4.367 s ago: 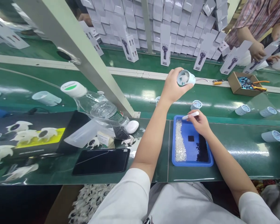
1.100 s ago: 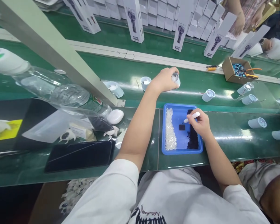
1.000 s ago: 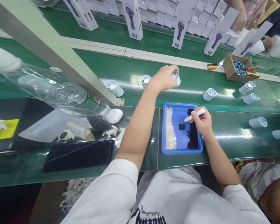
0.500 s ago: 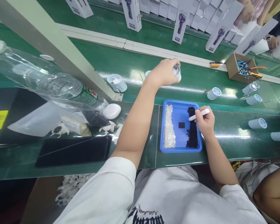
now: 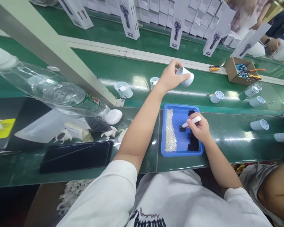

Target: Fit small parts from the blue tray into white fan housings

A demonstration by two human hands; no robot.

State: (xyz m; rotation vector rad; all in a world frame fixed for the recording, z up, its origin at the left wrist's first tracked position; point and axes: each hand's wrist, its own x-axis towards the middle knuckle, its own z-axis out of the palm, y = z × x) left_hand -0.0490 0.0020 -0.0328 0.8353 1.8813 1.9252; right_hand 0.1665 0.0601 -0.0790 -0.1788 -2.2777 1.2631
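My left hand (image 5: 171, 75) grips a pale blue plastic cup (image 5: 186, 77), tilted above the bench beyond the tray. Its opening and contents are turned from view. In my right hand (image 5: 200, 127) is a white pen-like tool (image 5: 191, 121), its tip at a small black square (image 5: 182, 128) in the blue tray (image 5: 181, 153). Clear white bits (image 5: 170, 135) lie along the tray's left side, and black bits (image 5: 193, 142) along its right, partly hidden by my right hand. Two more pale blue cups, one (image 5: 123, 90) near the post and another (image 5: 154, 82) beside my left wrist, stand on the bench.
Several pale blue cylinders (image 5: 217, 96) are spread to the right. A cardboard box (image 5: 239, 74) with tools stands behind them. At left are a slanted metal post (image 5: 59, 50), a clear bottle (image 5: 59, 85) and a phone (image 5: 77, 156). Printed boxes (image 5: 177, 28) line the back.
My left hand has lifted the cup and tipped it to the right, exposing its side. The pen-like tool has moved left from the black bits to the black square.
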